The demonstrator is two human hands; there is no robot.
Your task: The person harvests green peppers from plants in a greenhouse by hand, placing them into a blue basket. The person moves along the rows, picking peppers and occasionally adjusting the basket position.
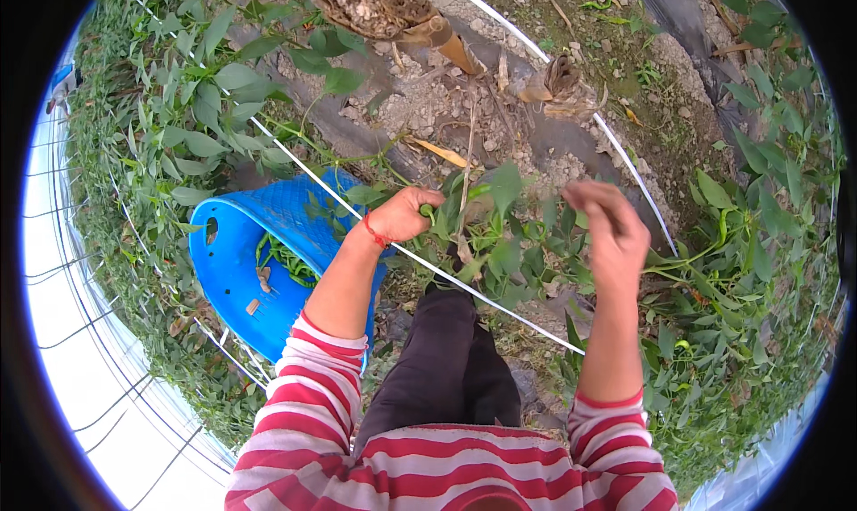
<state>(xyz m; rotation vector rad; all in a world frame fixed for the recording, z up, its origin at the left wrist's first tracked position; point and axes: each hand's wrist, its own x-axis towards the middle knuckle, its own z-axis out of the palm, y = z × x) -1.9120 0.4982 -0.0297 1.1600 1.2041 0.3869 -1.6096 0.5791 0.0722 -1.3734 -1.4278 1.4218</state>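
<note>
My left hand (pixel 405 214), with a red cord on its wrist, is closed around a green chili pepper (pixel 426 211), only the end of which shows. Motion blurs my right hand (pixel 612 230), raised to the right over the leafy stems; whether anything is in its fingers is unclear. Between the two hands spreads a pepper plant (pixel 505 256), with a light green pepper (pixel 479 191) among its leaves. Left of my left forearm, a blue plastic basket (pixel 231 270) tilts with its mouth towards me. Several green chili peppers (pixel 291 260) lie inside it.
A white cord (pixel 301 166) runs diagonally past my left wrist, and another white line (pixel 626 153) curves at the right. Cut bamboo stakes (pixel 462 52) stick up ahead. Dense pepper plants (pixel 723 337) flank both sides. Dark plastic film (pixel 689 36) covers some soil.
</note>
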